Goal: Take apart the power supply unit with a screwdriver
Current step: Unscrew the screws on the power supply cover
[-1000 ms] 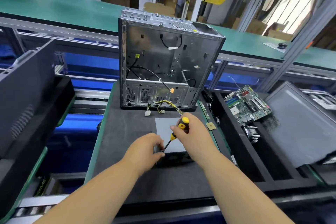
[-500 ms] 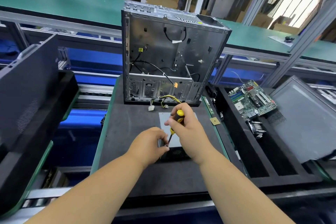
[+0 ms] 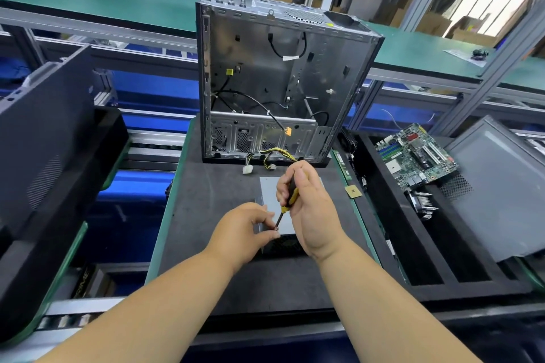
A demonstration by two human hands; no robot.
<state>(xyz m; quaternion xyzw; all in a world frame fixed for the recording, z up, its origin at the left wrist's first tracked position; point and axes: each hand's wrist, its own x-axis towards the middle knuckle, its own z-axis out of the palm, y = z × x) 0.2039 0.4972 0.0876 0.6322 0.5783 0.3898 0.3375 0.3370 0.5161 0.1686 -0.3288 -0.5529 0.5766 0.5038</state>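
Observation:
The grey power supply unit (image 3: 270, 194) lies flat on the dark mat (image 3: 206, 209), its yellow and black cables (image 3: 274, 155) running toward the case. My right hand (image 3: 306, 209) grips a yellow and black screwdriver (image 3: 290, 196), shaft angled down to the unit's near left edge. My left hand (image 3: 244, 233) rests on that near left corner, fingertips pinched beside the screwdriver tip (image 3: 277, 227). The unit's near side is largely hidden by both hands.
An open metal computer case (image 3: 280, 82) stands upright just behind the unit. A black tray (image 3: 383, 215) on the right holds a green motherboard (image 3: 417, 155) and a grey side panel (image 3: 501, 186). A dark panel (image 3: 44, 138) leans at the left. A small chip (image 3: 353, 192) lies on the mat's right edge.
My right hand has raised and tilted the screwdriver handle more upright while the tip stays at the unit's near left corner. My left hand stays by the tip.

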